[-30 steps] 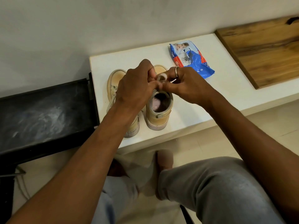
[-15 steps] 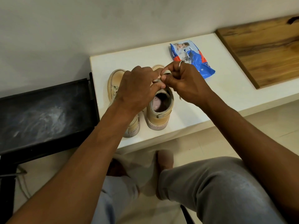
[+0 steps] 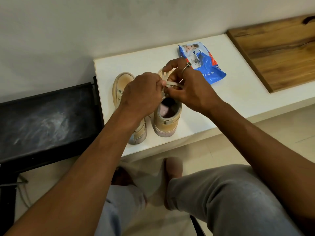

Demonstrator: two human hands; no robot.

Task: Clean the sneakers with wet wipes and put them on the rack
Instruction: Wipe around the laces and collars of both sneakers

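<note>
Two tan sneakers with grubby pale soles stand side by side near the table's [image 3: 238, 92] left edge, heels toward its front edge. The left hand [image 3: 141, 92] and right hand [image 3: 192, 87], fingers curled, each pinch the cream laces [image 3: 172, 84] of the right sneaker [image 3: 167, 123]; the left sneaker [image 3: 122, 82] lies partly hidden. The blue wipes pack [image 3: 206, 65] lies near the back edge.

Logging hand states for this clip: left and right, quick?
Left hand: closed, pinching the lace of the sneaker.
Right hand: closed, holding a loop of the same lace.
</note>
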